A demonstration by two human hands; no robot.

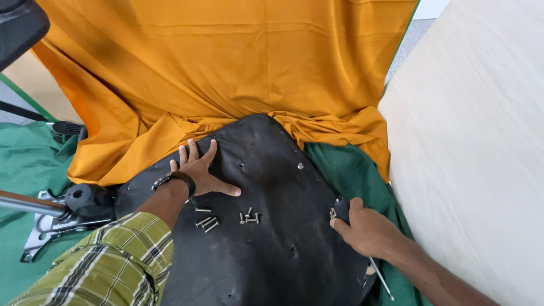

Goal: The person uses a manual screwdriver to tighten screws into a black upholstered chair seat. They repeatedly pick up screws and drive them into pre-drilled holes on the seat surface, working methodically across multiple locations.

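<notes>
The left hand's fingers (195,154) lie spread and flat on the black underside of a chair seat (266,249), the thumb stretched toward the middle — pressing the panel down rather than gripping anything. A dark band sits on that wrist, above a green plaid sleeve (107,266).

The right hand (365,229) is curled shut around what looks like a dark tool handle (341,205) at the seat's right edge, index finger stretched along it; a thin metal shaft (383,281) shows below the wrist, though whether it belongs to the same tool is hard to tell from this angle.

Between the two hands a handful of loose silver bolts (226,217) lies on the seat, in two small clusters, near several open screw holes. The seat rests on orange cloth (243,62) and green cloth (25,164); a chair mechanism with a metal plate (56,218) lies just beside it to the left.

By my reading the seat is being steadied while hardware is sorted, mounting not yet begun. The next move calls for lifting one bolt cleanly from the cluster and matching it to a hole, with the panel kept from sliding on the cloth.
</notes>
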